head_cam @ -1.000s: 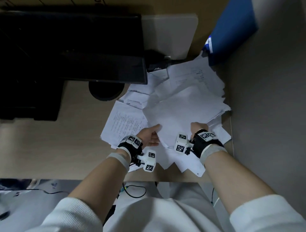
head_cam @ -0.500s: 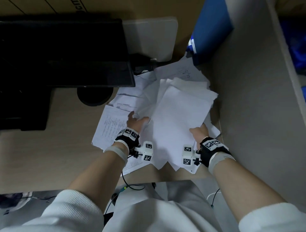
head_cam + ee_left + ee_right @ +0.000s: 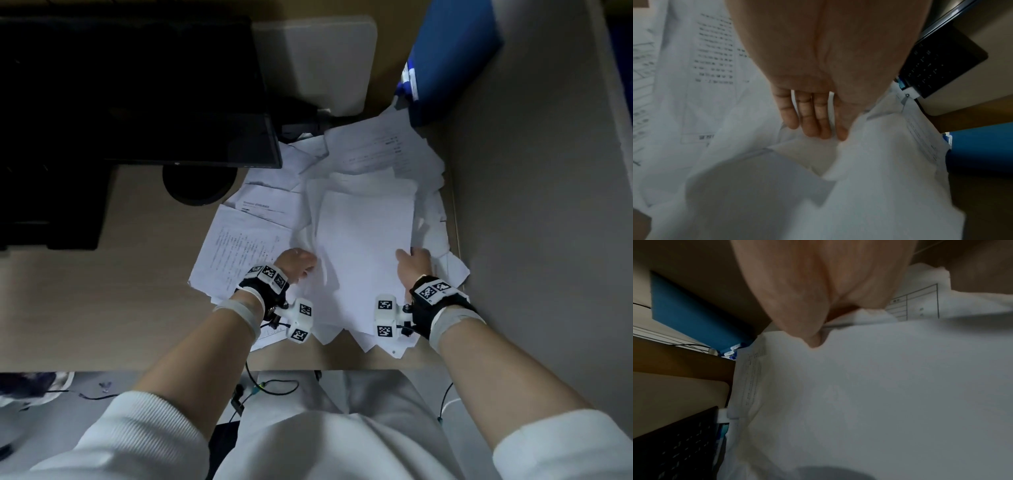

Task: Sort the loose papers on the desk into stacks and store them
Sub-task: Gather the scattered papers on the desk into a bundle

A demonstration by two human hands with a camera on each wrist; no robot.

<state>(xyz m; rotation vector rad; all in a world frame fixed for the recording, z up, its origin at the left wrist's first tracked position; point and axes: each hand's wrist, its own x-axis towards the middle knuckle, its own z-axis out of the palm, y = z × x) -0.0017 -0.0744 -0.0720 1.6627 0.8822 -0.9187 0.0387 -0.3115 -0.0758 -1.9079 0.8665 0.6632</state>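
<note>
A rough stack of blank white sheets (image 3: pixel 363 246) lies on top of the loose papers (image 3: pixel 383 150), toward the right side of the desk (image 3: pixel 102 301) and close to the grey partition (image 3: pixel 534 240). The sheets of the stack are not squared: their far edges step one behind another, and at the near end several corners fan out in a jagged row over the desk's front edge. Under and around them lie printed pages, one with dense lines of text (image 3: pixel 239 253) just left of the stack, another with a short heading above it, and more near the far right corner.

The right hand (image 3: pixel 412 263) holds the stack's right edge, thumb on top of the upper sheet; in the right wrist view the thumb (image 3: pixel 809 337) presses on the white paper, while the other fingers are hidden under the sheets. The left hand (image 3: pixel 296 263) is at the stack's left edge, where the paper buckles upward. In the left wrist view its fingers (image 3: pixel 809 116) are nearly straight, tips against the sheets; the thumb side is hidden by a raised fold, so a grip cannot be told.

Behind the papers stands a blue folder (image 3: pixel 455 58) leaning in the corner. A dark monitor (image 3: pixel 137 89) on a round base fills the far left.
</note>
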